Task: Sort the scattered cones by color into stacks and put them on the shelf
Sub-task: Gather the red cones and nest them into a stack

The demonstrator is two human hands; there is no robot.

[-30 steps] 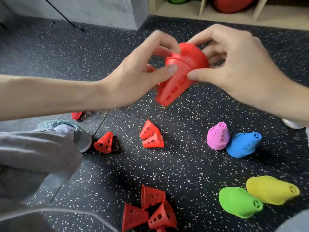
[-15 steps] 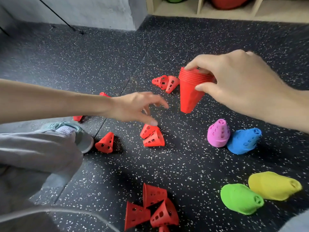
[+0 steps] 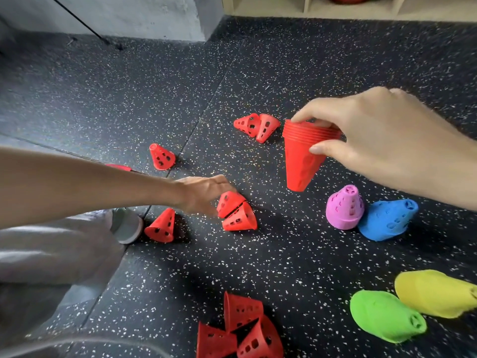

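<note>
My right hand [image 3: 382, 140] grips a stack of red cones [image 3: 303, 156] by its rim, tips pointing down, above the floor. My left hand [image 3: 204, 193] reaches down and its fingers close round a loose red cone [image 3: 228, 201] that lies against another red cone [image 3: 240, 218]. More red cones lie scattered: one upright [image 3: 161, 156], one near my shoe [image 3: 160, 226], a pair farther back [image 3: 254, 125], and several in a heap at the bottom [image 3: 240, 329]. Finished stacks lie on the floor: pink [image 3: 344, 208], blue [image 3: 387, 219], green [image 3: 384, 316], yellow [image 3: 436, 295].
The wooden shelf [image 3: 309, 7] runs along the top edge, beyond the speckled black rubber floor [image 3: 284, 267]. My knee and grey shoe [image 3: 127, 226] fill the lower left. A grey wall [image 3: 116, 14] stands at the back left.
My left hand let go of the red stack and dropped to the loose cone on the floor. My right hand turned the stack tip-down and lowered it to the right.
</note>
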